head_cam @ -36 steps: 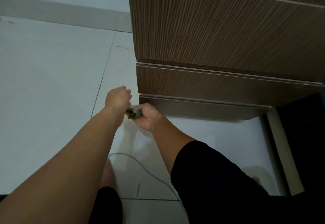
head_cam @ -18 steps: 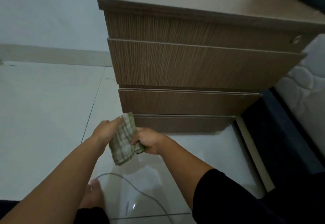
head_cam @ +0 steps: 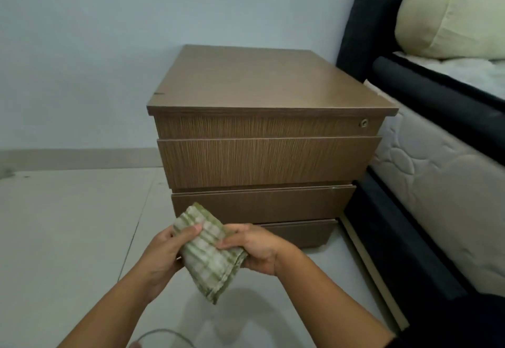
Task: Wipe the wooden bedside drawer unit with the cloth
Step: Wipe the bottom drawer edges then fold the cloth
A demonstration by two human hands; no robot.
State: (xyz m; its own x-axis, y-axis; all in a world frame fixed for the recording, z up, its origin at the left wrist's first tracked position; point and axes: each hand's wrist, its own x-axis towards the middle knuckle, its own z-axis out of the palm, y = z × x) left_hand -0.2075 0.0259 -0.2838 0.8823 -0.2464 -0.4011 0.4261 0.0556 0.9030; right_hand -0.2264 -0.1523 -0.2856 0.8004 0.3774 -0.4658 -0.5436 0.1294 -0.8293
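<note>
cloth (head_cam: 209, 257): soft, light, folded | gripped by left hand (head_cam: 164, 252) and right hand (head_cam: 254, 249) at opposite edges (a flat pad is judged best) | drawer unit (head_cam: 267, 140) untouched

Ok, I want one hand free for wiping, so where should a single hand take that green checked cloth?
Grip the folded green checked cloth across its thick upper half, coming from the right, where the right hand already pinches it. The lower corner hangs loose and would flop; the left hand could then let go.
</note>
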